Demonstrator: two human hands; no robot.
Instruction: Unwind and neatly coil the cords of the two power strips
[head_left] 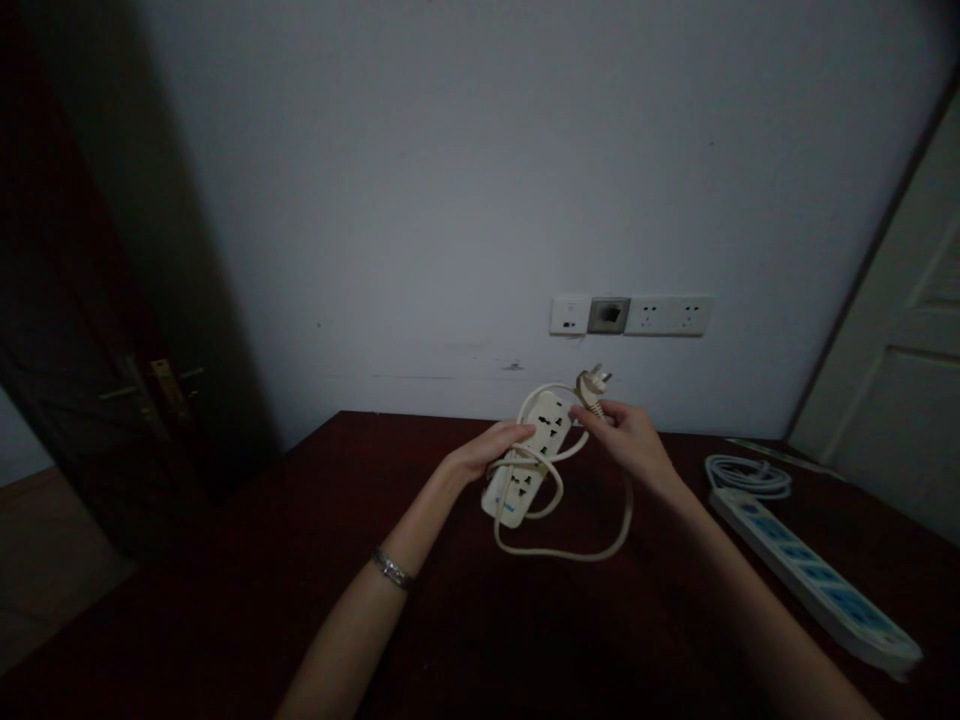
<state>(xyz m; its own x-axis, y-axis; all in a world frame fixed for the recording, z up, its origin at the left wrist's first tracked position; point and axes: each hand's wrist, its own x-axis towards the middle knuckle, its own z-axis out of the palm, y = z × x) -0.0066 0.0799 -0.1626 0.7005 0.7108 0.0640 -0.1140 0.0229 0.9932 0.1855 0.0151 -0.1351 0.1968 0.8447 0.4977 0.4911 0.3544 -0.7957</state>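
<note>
The left hand (491,448) grips a cream power strip (525,455) above the bench (300,560); the right hand (626,435) pinches its plug (592,383), cord (570,545) looping beneath both hands.

Power strip held above table
Left hand (487,447) grips the cream power strip (525,455); right hand (628,436) pinches its plug (591,384), cord (570,545) looped below.

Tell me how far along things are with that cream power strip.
Done: the cream power strip is lifted off the table, its cord hanging in loose loops. In hand: the left hand grips it, the right hand pinches the plug. Left: the plug is not in any wall socket yet; the blue power strip lies untouched at the right.
</note>
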